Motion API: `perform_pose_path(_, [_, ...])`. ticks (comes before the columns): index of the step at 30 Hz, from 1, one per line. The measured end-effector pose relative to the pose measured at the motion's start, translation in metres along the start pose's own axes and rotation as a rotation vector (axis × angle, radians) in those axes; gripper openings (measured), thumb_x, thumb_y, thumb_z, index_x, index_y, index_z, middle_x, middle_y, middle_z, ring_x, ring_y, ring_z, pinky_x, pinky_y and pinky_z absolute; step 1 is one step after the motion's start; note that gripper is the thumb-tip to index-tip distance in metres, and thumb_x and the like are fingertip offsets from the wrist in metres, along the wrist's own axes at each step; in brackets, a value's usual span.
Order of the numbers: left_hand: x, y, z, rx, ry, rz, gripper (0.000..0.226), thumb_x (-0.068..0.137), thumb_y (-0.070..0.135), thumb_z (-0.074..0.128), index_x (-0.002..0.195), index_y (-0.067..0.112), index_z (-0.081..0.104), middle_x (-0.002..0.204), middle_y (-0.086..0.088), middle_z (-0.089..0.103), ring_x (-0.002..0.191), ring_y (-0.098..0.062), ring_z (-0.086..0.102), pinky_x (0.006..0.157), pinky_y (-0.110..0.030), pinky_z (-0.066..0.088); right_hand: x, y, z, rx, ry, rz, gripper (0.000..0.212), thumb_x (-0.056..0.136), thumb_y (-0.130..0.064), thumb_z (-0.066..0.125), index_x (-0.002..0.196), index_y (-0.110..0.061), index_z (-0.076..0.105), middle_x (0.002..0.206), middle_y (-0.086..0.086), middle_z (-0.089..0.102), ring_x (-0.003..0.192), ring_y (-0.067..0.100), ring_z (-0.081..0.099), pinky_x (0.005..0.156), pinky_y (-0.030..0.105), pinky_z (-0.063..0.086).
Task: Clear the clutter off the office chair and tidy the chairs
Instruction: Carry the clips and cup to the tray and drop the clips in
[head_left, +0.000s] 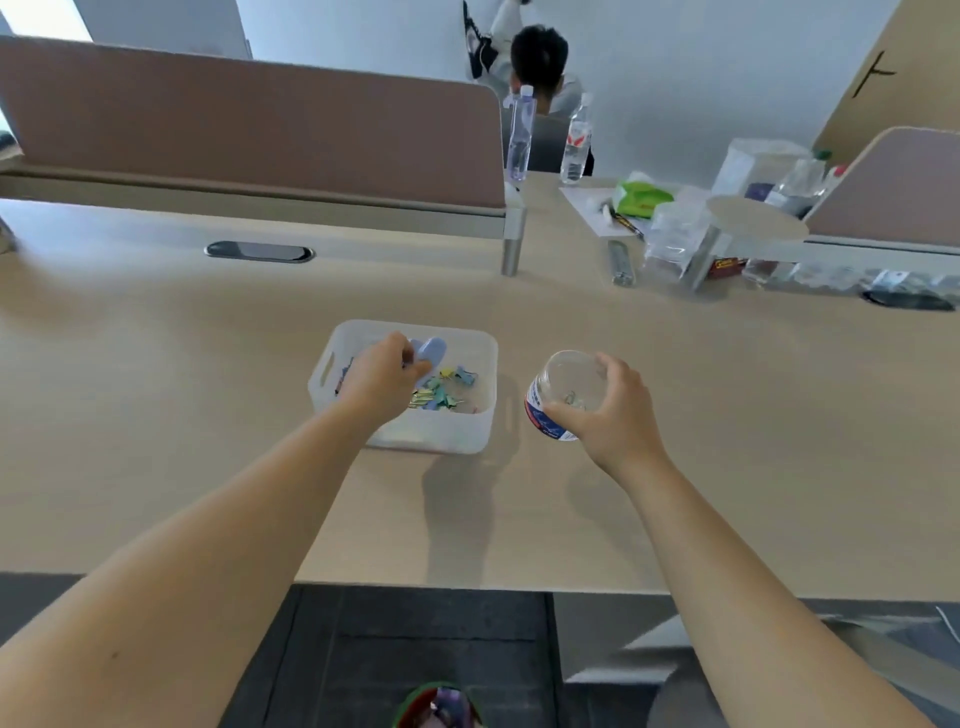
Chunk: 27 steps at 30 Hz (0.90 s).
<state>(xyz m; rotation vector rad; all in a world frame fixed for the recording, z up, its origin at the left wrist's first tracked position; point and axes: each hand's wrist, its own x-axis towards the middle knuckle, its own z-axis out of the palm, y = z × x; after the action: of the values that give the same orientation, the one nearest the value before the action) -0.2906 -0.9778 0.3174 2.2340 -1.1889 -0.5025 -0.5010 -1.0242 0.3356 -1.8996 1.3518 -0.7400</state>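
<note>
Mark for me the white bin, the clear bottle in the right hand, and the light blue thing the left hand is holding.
white bin (480, 358): head view, bare right rim.
clear bottle (569, 374): head view, transparent base.
light blue thing (434, 349): head view, part showing past the fingers.

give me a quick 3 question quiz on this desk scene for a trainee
1. True or false: the left hand is inside the white plastic bin.
2. What does the right hand grip?
A. a stapler
B. a clear plastic bottle
C. a mug
3. Fill in: the coloured things loose in the bin are binder ____.

Key
1. True; it reaches in, holding a light blue object.
2. B, the clear plastic bottle, just right of the bin above the desk.
3. clips; the binder clips lie on the bin floor.
</note>
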Motion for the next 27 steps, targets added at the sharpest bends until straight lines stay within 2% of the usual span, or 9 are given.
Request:
perform_pose_path(2, [0.020,-0.013,0.001,0.054,-0.063,-0.032,0.020,0.093,0.023,0.044,0.079,0.008,0.042,0.062,-0.002,0.042,0.068,-0.026,0.049,0.059,-0.030,0.034,0.012,-0.003,0.012,-0.025,-0.013,0.010,0.068,0.074,-0.020,0.073,0.133,-0.009,0.041,0.136,0.008,0.046,0.128,0.024,0.037,0.105,0.031,0.031])
perform_pose_path(5, [0.044,-0.024,0.011,0.145,-0.125,-0.062,0.037,0.092,0.017,0.040,0.056,0.013,0.029,0.054,-0.003,0.036,0.049,-0.019,0.037,0.048,-0.028,0.023,0.033,-0.005,0.030,-0.038,-0.054,0.011,0.075,0.073,-0.022,0.074,0.136,-0.010,0.037,0.140,0.008,0.042,0.131,0.024,0.035,0.105,0.030,0.031])
perform_pose_path(7, [0.057,-0.030,0.016,0.183,-0.146,-0.090,0.036,0.090,0.009,0.038,0.054,0.010,0.031,0.050,-0.004,0.034,0.046,-0.017,0.034,0.045,-0.027,0.021,0.046,-0.008,0.044,-0.051,-0.097,-0.010,0.075,0.073,-0.022,0.074,0.137,-0.010,0.036,0.140,0.008,0.042,0.131,0.023,0.036,0.103,0.028,0.032])
perform_pose_path(9, [0.064,-0.033,0.016,0.214,-0.151,-0.117,0.024,0.090,0.008,0.039,0.071,-0.001,0.052,0.051,-0.005,0.036,0.049,-0.020,0.036,0.047,-0.027,0.024,0.059,-0.012,0.058,-0.074,-0.142,-0.038,0.074,0.074,-0.022,0.073,0.137,-0.010,0.035,0.140,0.009,0.041,0.131,0.023,0.035,0.105,0.027,0.030])
perform_pose_path(11, [0.067,-0.034,0.013,0.244,-0.151,-0.123,0.028,0.093,0.012,0.039,0.103,-0.008,0.057,0.064,-0.011,0.049,0.063,-0.026,0.044,0.056,-0.031,0.033,0.071,-0.016,0.072,-0.103,-0.184,-0.068,0.074,0.076,-0.022,0.072,0.138,-0.010,0.034,0.140,0.009,0.040,0.131,0.024,0.034,0.106,0.028,0.029])
perform_pose_path(14, [0.067,-0.033,0.006,0.241,-0.126,-0.131,0.034,0.094,0.015,0.042,0.123,-0.001,0.049,0.113,-0.022,0.059,0.086,-0.031,0.049,0.076,-0.038,0.044,0.087,-0.020,0.095,-0.180,-0.276,-0.095,0.074,0.078,-0.023,0.069,0.140,-0.009,0.031,0.141,0.012,0.037,0.131,0.027,0.032,0.108,0.031,0.028])
perform_pose_path(16, [0.066,-0.035,0.004,0.241,-0.114,-0.137,0.036,0.092,0.018,0.047,0.125,0.004,0.047,0.121,-0.019,0.057,0.095,-0.031,0.053,0.083,-0.039,0.047,0.097,-0.021,0.108,-0.243,-0.338,-0.109,0.071,0.081,-0.023,0.065,0.141,-0.009,0.029,0.143,0.012,0.034,0.133,0.027,0.031,0.108,0.033,0.029])
perform_pose_path(22, [0.060,-0.047,0.004,0.139,-0.068,-0.154,0.032,0.092,0.020,0.048,0.121,0.007,0.053,0.124,-0.014,0.059,0.112,-0.030,0.054,0.094,-0.039,0.046,0.109,-0.017,0.125,-0.491,-0.501,-0.172,0.062,0.086,-0.024,0.058,0.139,-0.006,0.030,0.154,0.015,0.016,0.142,0.029,0.016,0.113,0.035,0.023])
perform_pose_path(27, [0.039,-0.043,-0.014,0.084,0.020,-0.232,0.030,0.093,0.017,0.047,0.118,0.003,0.053,0.126,-0.016,0.057,0.110,-0.032,0.054,0.091,-0.037,0.045,0.103,-0.044,0.125,-0.453,-0.490,-0.286,0.047,0.089,-0.023,0.054,0.131,-0.005,0.043,0.139,0.013,0.041,0.129,0.028,0.037,0.104,0.035,0.033])
